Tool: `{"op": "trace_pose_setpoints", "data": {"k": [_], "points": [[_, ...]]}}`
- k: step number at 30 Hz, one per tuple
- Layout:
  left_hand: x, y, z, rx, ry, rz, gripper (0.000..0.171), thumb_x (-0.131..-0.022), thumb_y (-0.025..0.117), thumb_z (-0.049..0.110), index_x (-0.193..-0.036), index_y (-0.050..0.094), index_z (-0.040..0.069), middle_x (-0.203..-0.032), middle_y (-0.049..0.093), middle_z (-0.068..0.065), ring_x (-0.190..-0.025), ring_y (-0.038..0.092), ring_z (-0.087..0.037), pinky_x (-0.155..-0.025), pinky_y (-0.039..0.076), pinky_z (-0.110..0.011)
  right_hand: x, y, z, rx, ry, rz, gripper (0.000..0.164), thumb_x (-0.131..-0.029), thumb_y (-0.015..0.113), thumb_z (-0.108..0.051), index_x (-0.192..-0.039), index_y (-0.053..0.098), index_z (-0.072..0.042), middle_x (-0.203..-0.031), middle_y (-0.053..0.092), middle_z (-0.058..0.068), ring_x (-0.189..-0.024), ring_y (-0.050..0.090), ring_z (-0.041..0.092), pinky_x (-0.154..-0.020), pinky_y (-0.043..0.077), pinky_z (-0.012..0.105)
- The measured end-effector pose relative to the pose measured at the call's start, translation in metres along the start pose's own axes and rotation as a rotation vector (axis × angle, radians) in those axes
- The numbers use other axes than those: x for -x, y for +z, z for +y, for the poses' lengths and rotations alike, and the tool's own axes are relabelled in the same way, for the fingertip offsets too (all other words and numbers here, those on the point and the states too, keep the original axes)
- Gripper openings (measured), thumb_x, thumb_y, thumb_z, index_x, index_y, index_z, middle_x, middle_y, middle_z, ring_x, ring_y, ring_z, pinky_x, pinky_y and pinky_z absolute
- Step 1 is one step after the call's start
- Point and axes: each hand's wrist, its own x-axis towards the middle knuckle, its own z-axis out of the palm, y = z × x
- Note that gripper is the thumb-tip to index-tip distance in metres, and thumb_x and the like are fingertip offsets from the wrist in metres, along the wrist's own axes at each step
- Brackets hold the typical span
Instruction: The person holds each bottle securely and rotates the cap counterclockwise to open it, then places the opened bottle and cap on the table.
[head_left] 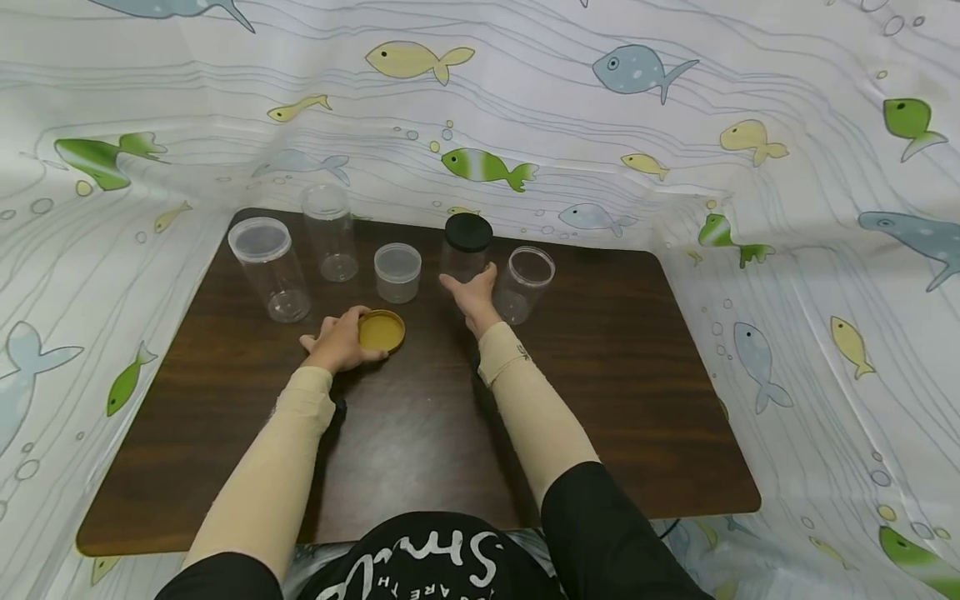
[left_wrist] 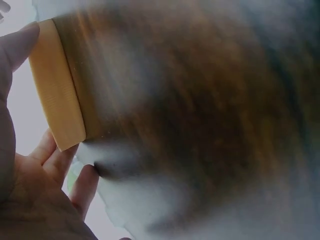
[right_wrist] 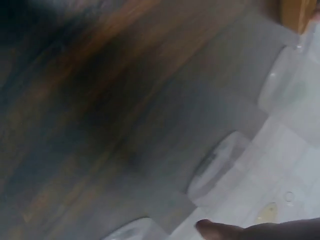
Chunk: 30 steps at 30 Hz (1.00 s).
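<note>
My left hand (head_left: pixel 339 340) holds a round yellow lid (head_left: pixel 382 332) by its rim at the middle of the dark table. In the left wrist view the thumb lies at one end of the lid (left_wrist: pixel 59 87) and fingers at the other. My right hand (head_left: pixel 474 298) is spread just in front of a clear jar with a black lid (head_left: pixel 468 232); whether it touches the jar cannot be seen. A clear jar with no lid in sight (head_left: pixel 522 287) stands just right of that hand. The right wrist view shows one extended digit (right_wrist: pixel 220 231).
A short, pale-lidded tub (head_left: pixel 398 273) stands behind the yellow lid. Two tall clear jars, one at the far left (head_left: pixel 273 275) and another behind it (head_left: pixel 332 237), line the back left. The table (head_left: pixel 615 400) meets a fish-print curtain (head_left: pixel 525 100) at the back and sides.
</note>
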Motion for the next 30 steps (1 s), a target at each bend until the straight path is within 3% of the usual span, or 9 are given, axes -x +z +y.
{"op": "trace_pose_setpoints", "data": {"k": [9,17,24,30], "points": [[-0.001,0.0,0.006,-0.001,-0.003,0.012,0.093,-0.078,0.088,0.039,-0.15,0.038,0.009,-0.141,0.054,-0.022,-0.129,0.033,-0.045,-0.091,0.013,-0.071,-0.019,-0.002,0.011,-0.022,-0.018,0.016,0.121,-0.085,0.084,-0.032,-0.162,-0.009,-0.017,-0.169,-0.002,0.01,-0.155,0.009,0.027,-0.12,0.025,0.041],[-0.004,0.004,0.003,-0.002,-0.002,0.032,0.092,-0.079,0.087,0.041,-0.151,0.038,0.009,-0.142,0.053,-0.023,-0.13,0.034,-0.045,-0.092,0.013,-0.072,-0.023,-0.001,0.013,-0.048,-0.15,0.055,0.104,-0.09,0.08,-0.023,-0.163,0.006,-0.022,-0.168,0.013,0.008,-0.153,0.018,0.026,-0.119,0.027,0.044],[-0.004,0.001,0.003,0.005,-0.011,0.049,0.091,-0.08,0.086,0.039,-0.151,0.037,0.01,-0.142,0.053,-0.024,-0.129,0.033,-0.046,-0.093,0.011,-0.073,-0.011,-0.009,0.008,0.029,-0.185,-0.018,0.102,-0.088,0.081,-0.032,-0.162,0.012,-0.018,-0.164,0.022,0.008,-0.152,0.021,0.024,-0.119,0.026,0.043],[-0.005,0.005,0.003,0.023,-0.061,0.066,0.091,-0.08,0.086,0.042,-0.151,0.037,0.011,-0.147,0.048,-0.021,-0.13,0.031,-0.047,-0.094,0.012,-0.074,0.007,-0.018,0.007,0.115,-0.215,-0.108,0.096,-0.087,0.083,-0.032,-0.158,0.02,-0.016,-0.155,0.033,0.01,-0.148,0.029,0.028,-0.115,0.034,0.045]]}}
